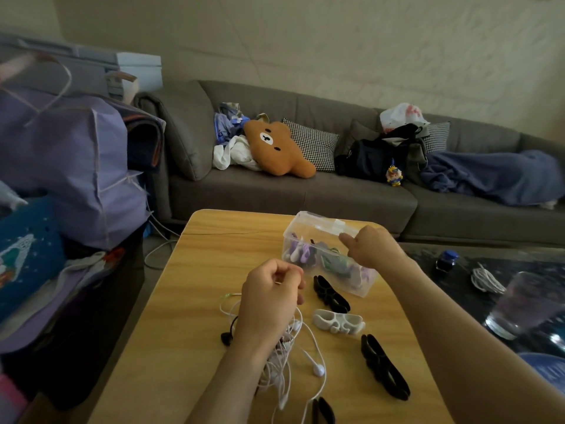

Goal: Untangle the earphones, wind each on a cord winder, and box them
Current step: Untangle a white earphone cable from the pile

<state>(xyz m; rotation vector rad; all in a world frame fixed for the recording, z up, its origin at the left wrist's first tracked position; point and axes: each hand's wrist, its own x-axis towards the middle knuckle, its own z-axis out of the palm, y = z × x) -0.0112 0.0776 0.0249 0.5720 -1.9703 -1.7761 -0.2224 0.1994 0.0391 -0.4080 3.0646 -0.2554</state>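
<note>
The wooden counter (214, 258) is lying with its left edge running from 7 o'clock up to a rounded corner at 11 o'clock, and the strip along that edge is staying bare. At 6 to 7 o'clock a tangle of white earphones (287, 362) is spreading over the near part, one black earbud (225, 338) sitting just left of it.

The left hand (270, 298) is hovering above the tangle, its back facing the camera and its fingers (290, 278) curling together, pinching a thin white cord.

Right of the tangle, four cord winders are lying loose: a black winder (330, 293) just beside the box, one white winder (337, 321) below it, a second black winder (383, 367) at 5 o'clock, and a third black winder (322, 411) cut by the bottom edge.

At 1 o'clock the right hand (374, 249) is resting on the clear box (305, 237), fingers together over its rim, thumb pointing left; whether they are gripping it, I cannot tell. The box is holding mixed purple and green pieces.
</note>
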